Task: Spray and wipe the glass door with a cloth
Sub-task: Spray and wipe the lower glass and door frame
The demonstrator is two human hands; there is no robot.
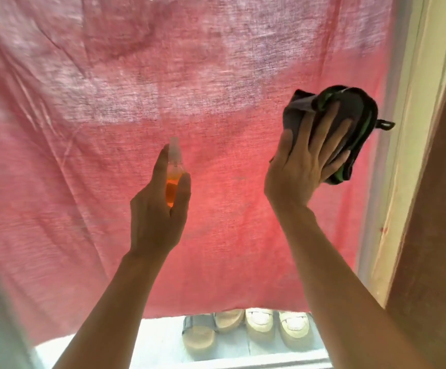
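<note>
The glass door [216, 262] fills my view, a coarse pink woven curtain [110, 102] hanging behind it, a pale frame [402, 182] at its right edge. My right hand [300, 169] presses a folded dark grey cloth [349, 123], soft, green-edged, with a small loop, flat against the pane with straight fingers. My left hand [158, 209] grips a slim clear spray bottle [174, 177] of orange liquid upright near the glass. I judge even pressure and overlapping strokes will avoid streaks. Pale shoes [259, 326] sit low beyond the glass.

Two bare forearms, no sleeves, left hand [158, 209], right hand [299, 169]
</note>
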